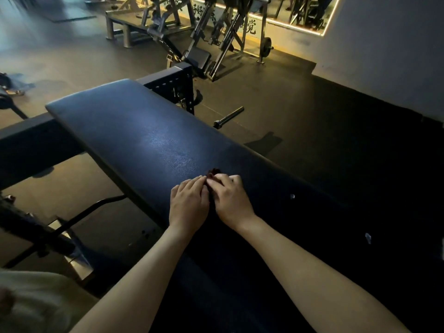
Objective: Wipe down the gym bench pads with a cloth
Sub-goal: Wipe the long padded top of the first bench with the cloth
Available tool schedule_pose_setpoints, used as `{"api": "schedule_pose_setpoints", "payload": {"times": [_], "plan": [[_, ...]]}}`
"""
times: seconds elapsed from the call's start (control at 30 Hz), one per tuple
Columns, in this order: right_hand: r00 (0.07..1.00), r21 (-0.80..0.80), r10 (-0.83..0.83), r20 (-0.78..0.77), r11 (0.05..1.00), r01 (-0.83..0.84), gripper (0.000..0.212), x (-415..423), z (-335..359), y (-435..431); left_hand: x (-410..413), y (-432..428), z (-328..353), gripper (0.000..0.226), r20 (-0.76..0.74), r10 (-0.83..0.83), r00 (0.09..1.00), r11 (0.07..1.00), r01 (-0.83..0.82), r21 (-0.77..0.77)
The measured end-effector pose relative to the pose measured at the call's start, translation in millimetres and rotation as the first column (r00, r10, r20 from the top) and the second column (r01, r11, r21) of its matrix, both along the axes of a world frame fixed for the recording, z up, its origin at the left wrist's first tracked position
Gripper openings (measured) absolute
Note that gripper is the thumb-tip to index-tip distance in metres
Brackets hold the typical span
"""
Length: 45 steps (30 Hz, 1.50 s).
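A long dark padded bench pad (134, 131) runs from the upper left toward me. My left hand (188, 204) and my right hand (231, 201) lie side by side, palms down, on the pad's middle. Between and under the fingers a small dark red cloth (213, 173) is bunched up; only its far tip shows past my fingertips. Both hands press on it, and most of the cloth is hidden beneath them.
The bench's dark steel frame (26, 140) crosses at the left, with a perforated upright (177, 87) behind the pad. A short metal bar (228, 117) lies on the black rubber floor. Weight machines (204, 32) stand along the far mirrored wall.
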State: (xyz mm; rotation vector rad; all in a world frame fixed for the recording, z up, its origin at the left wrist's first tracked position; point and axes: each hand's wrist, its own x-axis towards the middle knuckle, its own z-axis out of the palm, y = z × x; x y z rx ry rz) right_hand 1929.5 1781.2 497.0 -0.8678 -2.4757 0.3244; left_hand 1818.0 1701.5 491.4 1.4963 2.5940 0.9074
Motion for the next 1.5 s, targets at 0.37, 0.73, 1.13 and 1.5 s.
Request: {"api": "schedule_pose_setpoints", "payload": {"times": [0.37, 0.73, 1.13, 1.5], "plan": [[0.999, -0.099, -0.035, -0.029, 0.995, 0.032, 0.04, 4, 0, -39, 3, -40, -9, 0.049, -0.03, 0.027, 0.999, 0.997, -0.025, 0.069], [0.999, -0.073, -0.01, -0.036, 0.997, 0.007, 0.041, -1, -8, -60, -3, -59, -20, 0.048, 0.118, -0.02, 0.993, 0.971, -0.009, 0.24], [0.996, -0.146, -0.011, -0.085, 0.989, -0.001, 0.035, -1, -2, -99, 8, -101, -28, 0.052, 0.16, -0.042, 0.986, 0.973, 0.004, 0.233], [0.995, -0.181, -0.1, -0.027, 0.979, 0.093, 0.034, -8, 7, -102, 10, -114, -17, 0.044, 0.383, -0.098, 0.919, 0.965, -0.006, 0.261]]}}
